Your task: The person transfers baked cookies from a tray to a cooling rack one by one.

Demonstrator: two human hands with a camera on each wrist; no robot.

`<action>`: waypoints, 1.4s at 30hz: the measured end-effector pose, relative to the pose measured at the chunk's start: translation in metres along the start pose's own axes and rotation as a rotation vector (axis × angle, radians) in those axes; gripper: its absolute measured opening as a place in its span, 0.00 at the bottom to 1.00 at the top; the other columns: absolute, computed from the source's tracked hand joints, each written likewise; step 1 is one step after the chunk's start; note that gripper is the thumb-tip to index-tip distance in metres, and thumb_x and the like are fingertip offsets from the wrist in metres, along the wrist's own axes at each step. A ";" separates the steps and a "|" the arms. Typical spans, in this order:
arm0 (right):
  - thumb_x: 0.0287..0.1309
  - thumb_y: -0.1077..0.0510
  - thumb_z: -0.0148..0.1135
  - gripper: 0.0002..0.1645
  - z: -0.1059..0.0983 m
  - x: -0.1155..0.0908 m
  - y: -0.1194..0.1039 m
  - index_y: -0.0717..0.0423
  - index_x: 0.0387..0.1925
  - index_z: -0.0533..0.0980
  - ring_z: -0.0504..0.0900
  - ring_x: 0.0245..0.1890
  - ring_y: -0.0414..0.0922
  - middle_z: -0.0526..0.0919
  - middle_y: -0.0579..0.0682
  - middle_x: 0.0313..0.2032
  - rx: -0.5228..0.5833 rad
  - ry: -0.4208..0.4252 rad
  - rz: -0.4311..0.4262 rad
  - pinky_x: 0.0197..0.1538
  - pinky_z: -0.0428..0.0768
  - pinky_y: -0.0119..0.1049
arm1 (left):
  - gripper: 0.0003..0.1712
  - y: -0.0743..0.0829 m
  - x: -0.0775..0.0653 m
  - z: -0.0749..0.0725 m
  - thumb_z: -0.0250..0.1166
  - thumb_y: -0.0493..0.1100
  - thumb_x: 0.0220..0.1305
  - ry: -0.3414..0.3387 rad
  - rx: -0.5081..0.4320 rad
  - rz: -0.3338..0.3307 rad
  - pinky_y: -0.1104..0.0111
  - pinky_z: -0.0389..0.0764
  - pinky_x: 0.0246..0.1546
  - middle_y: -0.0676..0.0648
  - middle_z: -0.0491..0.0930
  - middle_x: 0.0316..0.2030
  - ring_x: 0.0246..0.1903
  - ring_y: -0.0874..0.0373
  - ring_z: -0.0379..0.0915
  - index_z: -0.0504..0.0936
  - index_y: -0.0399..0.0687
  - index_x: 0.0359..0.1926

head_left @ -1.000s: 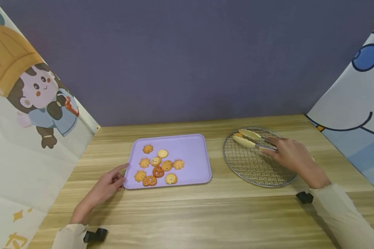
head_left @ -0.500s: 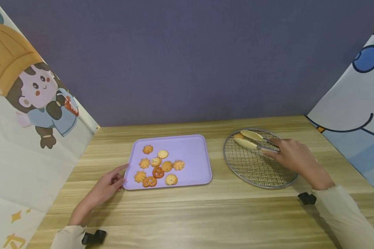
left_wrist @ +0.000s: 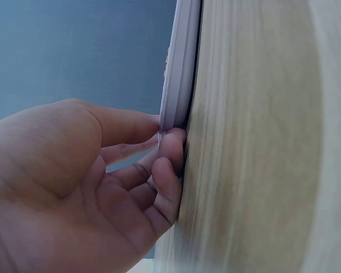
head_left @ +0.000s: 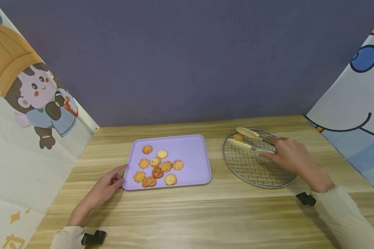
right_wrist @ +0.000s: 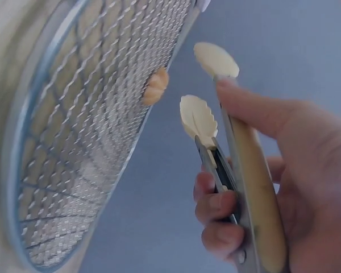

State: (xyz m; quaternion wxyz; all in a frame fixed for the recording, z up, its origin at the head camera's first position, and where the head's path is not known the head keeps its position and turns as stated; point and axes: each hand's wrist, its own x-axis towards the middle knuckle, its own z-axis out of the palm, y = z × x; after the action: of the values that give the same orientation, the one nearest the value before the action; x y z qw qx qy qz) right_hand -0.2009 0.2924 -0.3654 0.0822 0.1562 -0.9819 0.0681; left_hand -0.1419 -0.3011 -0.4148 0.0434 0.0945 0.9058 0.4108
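My right hand [head_left: 291,155] grips a pair of tongs [head_left: 240,144] with cream scalloped tips over the round wire rack [head_left: 258,173]. The tips are spread apart, and a star-shaped cookie [head_left: 238,137] lies on the mesh between them. In the right wrist view, that cookie [right_wrist: 156,86] sits apart from the tong tips [right_wrist: 199,118]. My left hand [head_left: 106,186] pinches the left edge of the lilac tray [head_left: 193,155]. Seen from the left wrist, the thumb and curled fingers [left_wrist: 169,153] meet at the tray's rim [left_wrist: 179,74].
Several cookies [head_left: 144,163] and two pretzels [head_left: 157,172] lie on the tray's left half. The wooden table [head_left: 187,214] ends at a dark back panel [head_left: 193,69]. Printed cloth walls [head_left: 28,155] stand at both sides.
The tong tips have spread apart and let go of the star-shaped cookie, which now lies on the rack. My left hand and the tray have stayed in place.
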 end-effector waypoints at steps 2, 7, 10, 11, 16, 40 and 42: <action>0.56 0.29 0.64 0.50 -0.002 0.000 -0.005 0.66 0.63 0.71 0.82 0.25 0.55 0.84 0.63 0.35 0.000 -0.004 0.006 0.20 0.78 0.50 | 0.30 0.000 -0.001 0.000 0.57 0.30 0.71 -0.001 -0.002 -0.003 0.73 0.77 0.24 0.44 0.77 0.31 0.26 0.60 0.72 0.63 0.33 0.71; 0.51 0.26 0.66 0.57 -0.006 -0.001 -0.020 0.67 0.65 0.68 0.83 0.27 0.60 0.80 0.73 0.48 -0.025 -0.018 0.002 0.17 0.76 0.48 | 0.29 0.001 -0.002 0.001 0.57 0.31 0.71 -0.001 0.000 -0.006 0.73 0.76 0.24 0.45 0.77 0.31 0.26 0.60 0.72 0.63 0.33 0.71; 0.50 0.26 0.66 0.57 -0.008 -0.004 -0.029 0.66 0.64 0.69 0.82 0.29 0.61 0.78 0.75 0.51 -0.053 -0.019 -0.019 0.18 0.77 0.48 | 0.29 0.000 -0.002 0.001 0.57 0.31 0.71 0.002 0.008 -0.008 0.73 0.76 0.23 0.45 0.77 0.31 0.26 0.60 0.72 0.63 0.33 0.71; 0.50 0.25 0.65 0.57 -0.008 -0.005 -0.032 0.66 0.64 0.69 0.83 0.31 0.63 0.78 0.75 0.50 -0.058 -0.012 -0.030 0.20 0.79 0.51 | 0.29 0.000 -0.002 0.001 0.57 0.31 0.71 0.004 0.011 -0.008 0.73 0.75 0.23 0.45 0.77 0.31 0.25 0.60 0.72 0.64 0.33 0.71; 0.50 0.19 0.59 0.58 -0.008 -0.009 -0.047 0.63 0.63 0.72 0.84 0.35 0.64 0.81 0.72 0.47 -0.069 0.055 -0.096 0.33 0.82 0.60 | 0.29 0.000 -0.002 0.002 0.57 0.32 0.71 0.008 0.008 -0.009 0.73 0.75 0.23 0.45 0.77 0.31 0.25 0.60 0.72 0.63 0.34 0.71; 0.45 0.21 0.65 0.56 -0.004 -0.013 -0.104 0.55 0.64 0.71 0.66 0.13 0.38 0.80 0.54 0.31 -0.060 0.168 -0.252 0.12 0.61 0.30 | 0.28 0.000 0.000 0.000 0.56 0.30 0.71 0.020 0.004 0.002 0.72 0.78 0.24 0.44 0.77 0.30 0.25 0.60 0.72 0.64 0.34 0.70; 0.45 0.22 0.66 0.55 -0.003 -0.012 -0.107 0.55 0.64 0.71 0.68 0.14 0.38 0.80 0.53 0.31 -0.053 0.156 -0.259 0.12 0.62 0.30 | 0.28 0.000 0.001 0.000 0.56 0.30 0.71 0.017 0.004 0.002 0.72 0.79 0.25 0.44 0.77 0.31 0.26 0.60 0.72 0.64 0.34 0.70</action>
State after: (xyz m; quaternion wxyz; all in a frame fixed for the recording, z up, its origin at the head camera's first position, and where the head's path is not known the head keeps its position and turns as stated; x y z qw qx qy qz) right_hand -0.1548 0.1956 -0.3531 0.1702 0.2735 -0.9457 0.0430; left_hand -0.1423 -0.3005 -0.4149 0.0350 0.0920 0.9068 0.4099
